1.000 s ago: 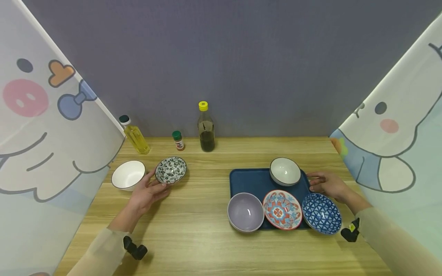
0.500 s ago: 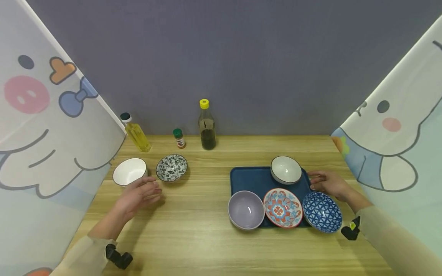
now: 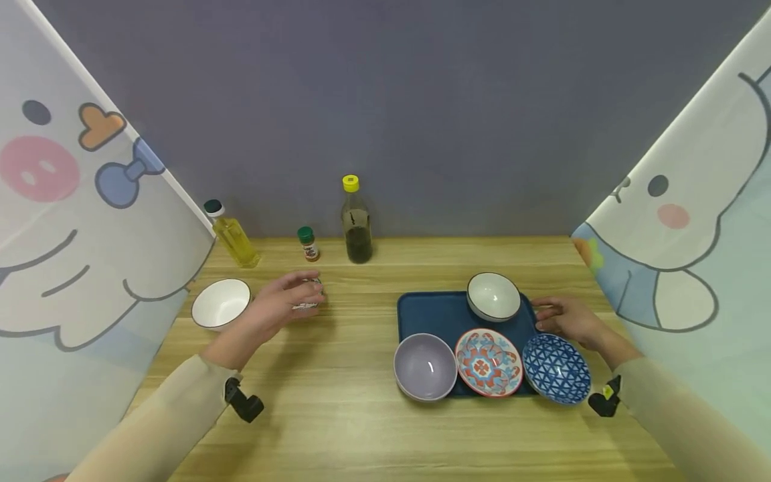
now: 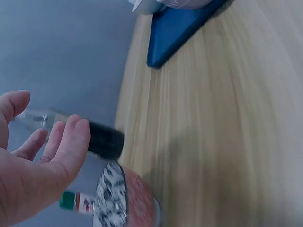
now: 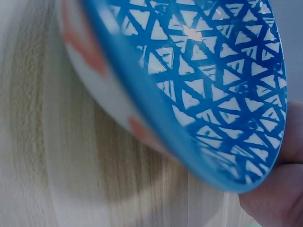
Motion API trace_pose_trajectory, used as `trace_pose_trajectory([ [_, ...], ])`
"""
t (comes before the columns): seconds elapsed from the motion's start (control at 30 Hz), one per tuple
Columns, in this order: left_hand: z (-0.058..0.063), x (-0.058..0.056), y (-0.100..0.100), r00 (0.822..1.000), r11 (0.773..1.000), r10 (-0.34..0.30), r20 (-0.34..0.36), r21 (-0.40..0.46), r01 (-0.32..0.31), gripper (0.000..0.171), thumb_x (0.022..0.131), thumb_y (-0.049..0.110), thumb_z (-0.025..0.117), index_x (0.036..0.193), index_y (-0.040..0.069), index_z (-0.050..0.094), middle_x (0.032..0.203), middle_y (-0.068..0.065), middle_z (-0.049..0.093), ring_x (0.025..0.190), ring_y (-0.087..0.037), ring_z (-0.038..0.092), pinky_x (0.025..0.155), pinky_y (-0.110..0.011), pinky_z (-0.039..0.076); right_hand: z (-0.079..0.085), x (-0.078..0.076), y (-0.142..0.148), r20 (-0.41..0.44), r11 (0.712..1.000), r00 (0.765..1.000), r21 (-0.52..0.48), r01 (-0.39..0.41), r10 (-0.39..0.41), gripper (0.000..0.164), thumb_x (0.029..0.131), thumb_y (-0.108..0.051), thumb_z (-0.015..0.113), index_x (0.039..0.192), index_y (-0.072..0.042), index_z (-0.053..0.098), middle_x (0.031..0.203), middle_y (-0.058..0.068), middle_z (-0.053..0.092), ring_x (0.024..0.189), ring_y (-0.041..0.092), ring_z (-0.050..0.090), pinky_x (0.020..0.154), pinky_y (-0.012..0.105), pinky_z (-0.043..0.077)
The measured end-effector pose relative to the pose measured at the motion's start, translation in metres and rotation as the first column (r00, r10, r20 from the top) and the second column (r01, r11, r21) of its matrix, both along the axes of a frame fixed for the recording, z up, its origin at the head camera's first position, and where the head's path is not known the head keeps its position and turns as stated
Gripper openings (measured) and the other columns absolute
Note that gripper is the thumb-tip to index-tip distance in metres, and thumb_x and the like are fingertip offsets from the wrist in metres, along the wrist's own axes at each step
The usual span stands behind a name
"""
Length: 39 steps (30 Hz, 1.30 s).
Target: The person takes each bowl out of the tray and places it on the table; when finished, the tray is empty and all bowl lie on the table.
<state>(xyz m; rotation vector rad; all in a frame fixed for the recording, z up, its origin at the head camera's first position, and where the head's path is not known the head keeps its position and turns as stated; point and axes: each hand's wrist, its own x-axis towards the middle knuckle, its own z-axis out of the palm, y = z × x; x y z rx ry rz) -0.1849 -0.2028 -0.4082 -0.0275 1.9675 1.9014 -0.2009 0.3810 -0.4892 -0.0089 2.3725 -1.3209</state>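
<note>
My left hand (image 3: 278,306) is over a small bowl with a black-and-white leaf pattern (image 3: 308,305), mostly hidden by the fingers in the head view. In the left wrist view the fingers (image 4: 71,146) are spread loosely and appear apart from the patterned bowl (image 4: 113,194). A white bowl (image 3: 221,302) stands just left of that hand. My right hand (image 3: 569,321) rests at the right edge of a blue tray (image 3: 424,311), fingers loosely bent. Close by is a blue bowl with white triangles (image 3: 557,368), which hides most of that hand in the right wrist view.
A white dark-rimmed bowl (image 3: 494,296), a lilac bowl (image 3: 425,368) and a red-and-blue patterned bowl (image 3: 488,361) are on the tray. Along the back stand an oil bottle (image 3: 237,241), a green-capped spice jar (image 3: 308,245) and a yellow-capped dark sauce bottle (image 3: 358,231).
My left hand draws back from the leaf-patterned bowl's near side, then moves forward and right over it. My right hand and the bowls stay in place.
</note>
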Motion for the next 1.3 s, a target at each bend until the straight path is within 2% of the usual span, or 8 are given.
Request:
trace_pose_trajectory([
  [0.17,0.009,-0.022,0.03,0.999,0.999,-0.045,-0.029,0.004,0.045,0.059,0.095,0.028,0.063,0.146,0.013,0.039,0.141,-0.016,0.044,0.125,-0.035,0.052,0.104,-0.052,0.046,0.0,0.0,-0.001,-0.008,1.0,1.0,-0.006,0.004,-0.004,0.058,0.088,0.002,0.065,0.141,0.008,0.04,0.114,0.028,0.058,0.094,0.025,0.065,0.081,0.032,0.06],
  [0.27,0.009,-0.035,0.05,0.997,0.997,-0.066,-0.048,0.024,0.068,0.058,0.094,0.025,0.065,0.146,0.016,0.041,0.136,-0.017,0.048,0.123,-0.036,0.054,0.102,-0.053,0.047,-0.001,-0.001,0.0,-0.002,1.0,1.0,-0.014,0.007,-0.007,0.058,0.088,0.003,0.064,0.141,0.008,0.039,0.113,0.027,0.058,0.093,0.024,0.065,0.081,0.032,0.06],
  [0.4,0.004,-0.052,0.077,0.994,0.995,-0.09,-0.056,0.037,0.092,0.058,0.092,0.024,0.068,0.144,0.02,0.043,0.13,-0.017,0.053,0.119,-0.036,0.057,0.099,-0.051,0.05,0.0,-0.003,0.001,0.002,1.0,1.0,-0.022,0.007,-0.006,0.058,0.088,0.004,0.063,0.141,0.008,0.039,0.114,0.028,0.057,0.094,0.026,0.065,0.082,0.033,0.06],
  [0.53,-0.009,-0.064,0.105,0.992,0.993,-0.112,-0.056,0.042,0.114,0.058,0.091,0.021,0.069,0.143,0.019,0.045,0.128,-0.017,0.056,0.116,-0.037,0.058,0.099,-0.054,0.049,0.0,-0.005,0.0,0.0,1.0,1.0,-0.031,0.005,-0.005,0.058,0.089,0.006,0.062,0.141,0.009,0.039,0.115,0.029,0.056,0.095,0.027,0.065,0.082,0.033,0.06],
  [0.7,-0.029,-0.071,0.142,0.988,0.988,-0.155,-0.012,0.025,0.155,0.058,0.091,0.015,0.068,0.144,0.018,0.045,0.126,-0.017,0.058,0.115,-0.04,0.059,0.097,-0.056,0.05,-0.001,-0.003,0.001,-0.003,0.999,1.0,-0.035,0.006,-0.007,0.059,0.088,0.006,0.063,0.141,0.01,0.039,0.114,0.029,0.057,0.094,0.026,0.065,0.081,0.033,0.06],
  [0.87,-0.043,-0.076,0.173,0.971,0.97,-0.237,0.007,-0.045,0.237,0.061,0.091,0.02,0.069,0.146,0.02,0.043,0.124,-0.013,0.061,0.116,-0.038,0.059,0.087,-0.046,0.057,-0.002,-0.001,0.002,-0.006,1.0,1.0,-0.027,0.006,-0.006,0.059,0.087,0.005,0.064,0.141,0.009,0.039,0.114,0.028,0.057,0.094,0.026,0.065,0.081,0.033,0.06],
  [1.03,-0.048,-0.078,0.199,0.959,0.955,-0.281,0.035,-0.088,0.283,0.061,0.091,0.026,0.069,0.146,0.021,0.043,0.122,-0.009,0.064,0.116,-0.038,0.06,0.083,-0.041,0.059,-0.001,-0.001,0.003,-0.003,0.999,1.0,-0.032,0.014,-0.014,0.058,0.088,0.005,0.063,0.14,0.009,0.04,0.112,0.027,0.057,0.092,0.024,0.065,0.081,0.032,0.06],
  [1.3,-0.049,-0.079,0.229,0.941,0.932,-0.334,0.059,-0.128,0.339,0.06,0.091,0.028,0.068,0.145,0.021,0.044,0.127,-0.011,0.061,0.113,-0.035,0.062,0.087,-0.045,0.058,0.001,-0.001,-0.001,0.0,0.999,0.999,-0.041,0.033,-0.033,0.056,0.086,0.008,0.063,0.138,0.011,0.041,0.109,0.028,0.058,0.09,0.022,0.066,0.08,0.032,0.06],
])
